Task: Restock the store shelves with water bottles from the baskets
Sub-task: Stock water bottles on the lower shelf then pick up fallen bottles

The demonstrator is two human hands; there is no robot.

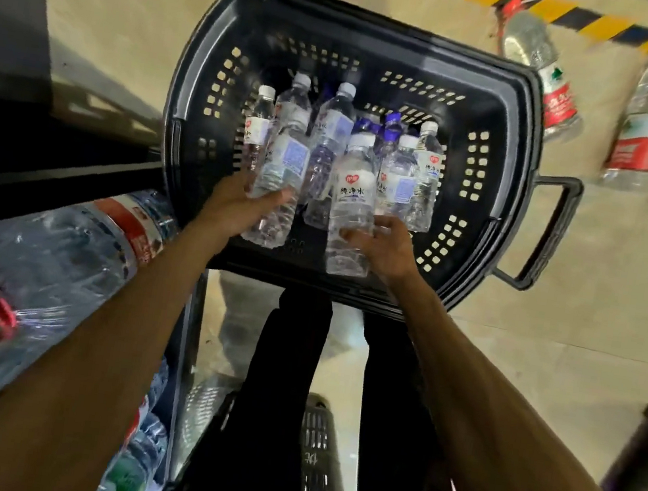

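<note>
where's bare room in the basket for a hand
Free: right of the bottles up to the basket wall, and the far end beyond the caps. Crowded: the middle, and the near edge where the left hand and right hand grip bottles.

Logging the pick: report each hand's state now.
Left hand: grips the blue-label bottle in the basket.
Right hand: grips the red-logo bottle.

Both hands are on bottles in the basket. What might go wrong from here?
1. The left hand and right hand grip crowded bottles; lifting may topple the neighbours.
2. Two big bottles lie loose on the floor beyond the basket: a trip hazard.
</note>
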